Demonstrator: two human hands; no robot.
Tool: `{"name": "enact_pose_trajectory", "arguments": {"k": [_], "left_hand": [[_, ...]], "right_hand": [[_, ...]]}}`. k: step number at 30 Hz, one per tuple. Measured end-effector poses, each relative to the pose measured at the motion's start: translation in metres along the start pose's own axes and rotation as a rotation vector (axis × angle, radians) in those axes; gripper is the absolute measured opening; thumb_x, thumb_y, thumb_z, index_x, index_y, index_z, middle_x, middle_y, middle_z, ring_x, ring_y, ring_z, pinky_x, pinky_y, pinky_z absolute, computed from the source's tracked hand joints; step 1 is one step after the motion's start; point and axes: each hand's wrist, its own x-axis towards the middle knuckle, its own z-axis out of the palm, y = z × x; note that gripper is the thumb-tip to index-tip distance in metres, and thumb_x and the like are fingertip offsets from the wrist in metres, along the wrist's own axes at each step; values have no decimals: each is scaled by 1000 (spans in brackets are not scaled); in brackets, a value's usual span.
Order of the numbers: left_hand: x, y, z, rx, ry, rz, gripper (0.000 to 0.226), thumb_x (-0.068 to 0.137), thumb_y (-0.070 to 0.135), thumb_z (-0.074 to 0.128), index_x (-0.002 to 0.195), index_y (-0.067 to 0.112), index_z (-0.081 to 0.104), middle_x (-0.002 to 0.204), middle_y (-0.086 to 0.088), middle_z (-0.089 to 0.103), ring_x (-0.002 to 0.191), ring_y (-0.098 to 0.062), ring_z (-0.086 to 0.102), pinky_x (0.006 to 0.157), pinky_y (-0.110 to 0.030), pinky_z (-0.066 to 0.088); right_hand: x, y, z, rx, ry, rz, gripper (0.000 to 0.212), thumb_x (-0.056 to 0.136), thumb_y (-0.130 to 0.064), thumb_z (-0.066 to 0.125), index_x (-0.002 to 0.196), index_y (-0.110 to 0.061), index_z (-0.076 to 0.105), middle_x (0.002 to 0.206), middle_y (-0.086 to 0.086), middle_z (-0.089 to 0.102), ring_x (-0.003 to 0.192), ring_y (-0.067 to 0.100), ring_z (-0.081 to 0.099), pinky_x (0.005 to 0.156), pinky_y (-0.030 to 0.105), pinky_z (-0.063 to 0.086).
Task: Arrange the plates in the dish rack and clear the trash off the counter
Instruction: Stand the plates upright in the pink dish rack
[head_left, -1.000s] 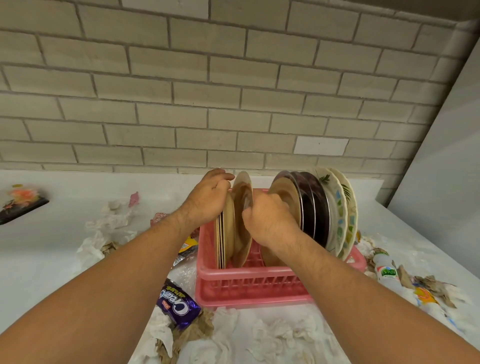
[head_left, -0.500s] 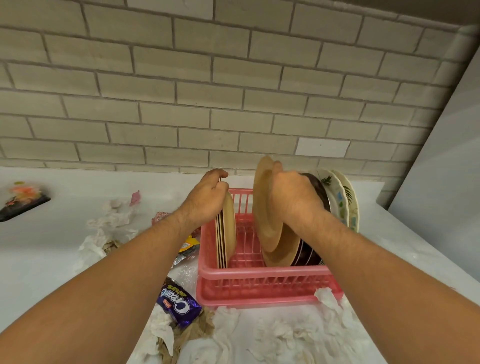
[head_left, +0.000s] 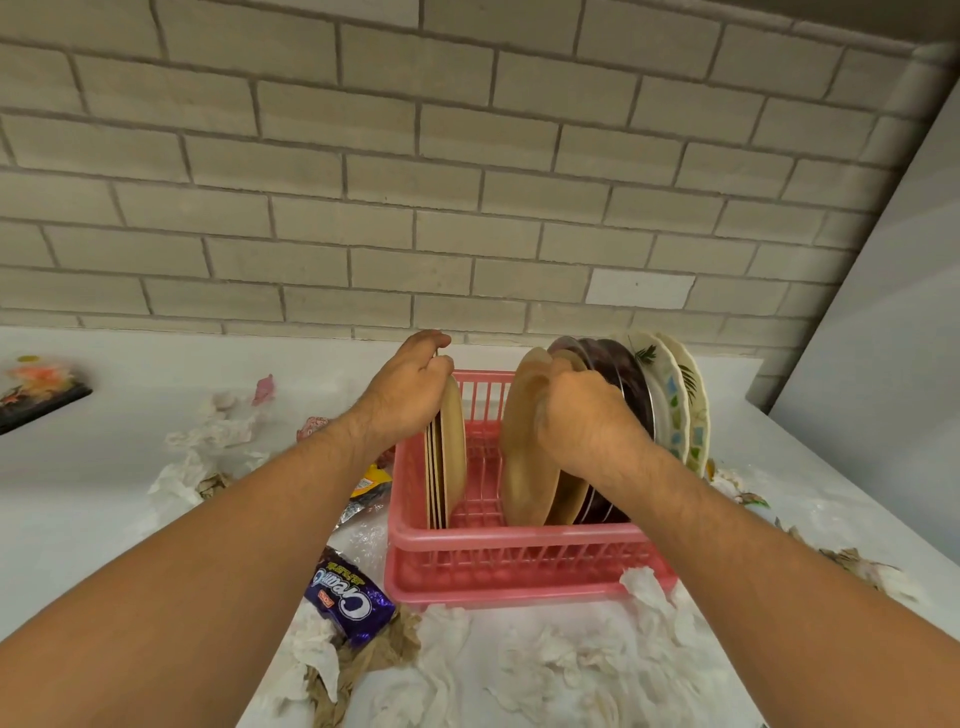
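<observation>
Near: crumpled white tissues (head_left: 571, 670), uncounted; one purple foil biscuit wrapper (head_left: 349, 605), left. One pink plastic dish rack (head_left: 519, 564). My right hand (head_left: 582, 421) pinches the rim of a round tan plate (head_left: 522, 447) — lower it upright against its tan twin (head_left: 569, 493). My left hand (head_left: 408, 397) grips the left tan plate stack (head_left: 451, 452), three or four edges. Far right: two floral plates (head_left: 680, 410); dark plates (head_left: 631, 389) unclear.

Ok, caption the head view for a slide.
Left hand holds tan plate stack; right hand grips single tan plate in pink rack.

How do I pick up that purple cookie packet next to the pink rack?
Pinch the purple packet across its narrow width from above, probably; it lies flat on crumpled paper, and the pink rack crowds its right side.
</observation>
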Motion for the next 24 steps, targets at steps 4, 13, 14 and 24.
{"name": "enact_pose_trajectory", "arguments": {"k": [4, 13, 14, 24], "left_hand": [[0, 0, 0, 0, -4, 4, 44, 98, 19, 34, 142, 18, 40, 151, 5, 33, 136, -6, 27, 102, -15, 15], [0, 0, -1, 3, -2, 5, 44, 98, 19, 34, 141, 18, 41, 149, 5, 35, 131, -3, 29, 100, -15, 18], [-1, 1, -1, 2, 0, 3, 44, 98, 19, 34, 141, 18, 41, 149, 5, 35, 132, -5, 29, 100, -15, 18], [-2, 3, -1, 4, 5, -1, 43, 98, 19, 34, 141, 18, 40, 150, 5, 35, 134, -8, 30, 101, -16, 18]], "right_hand": [[-3, 6, -4, -10, -16, 45, 53, 88, -2, 56, 136, -7, 33, 107, 14, 59, 80, 26, 55, 60, 34, 47], [-4, 8, -2, -31, 14, 14, 43, 91, -7, 54, 132, -10, 39, 107, 11, 61, 92, 30, 61, 63, 36, 48], [-5, 8, -3, -37, 14, 7, 45, 91, -8, 55, 132, -11, 39, 107, 11, 61, 92, 30, 61, 64, 36, 49], [-6, 7, -6, -66, -29, 2, 51, 89, -8, 60, 135, -12, 38, 107, 10, 61, 95, 29, 61, 74, 40, 56]]}}
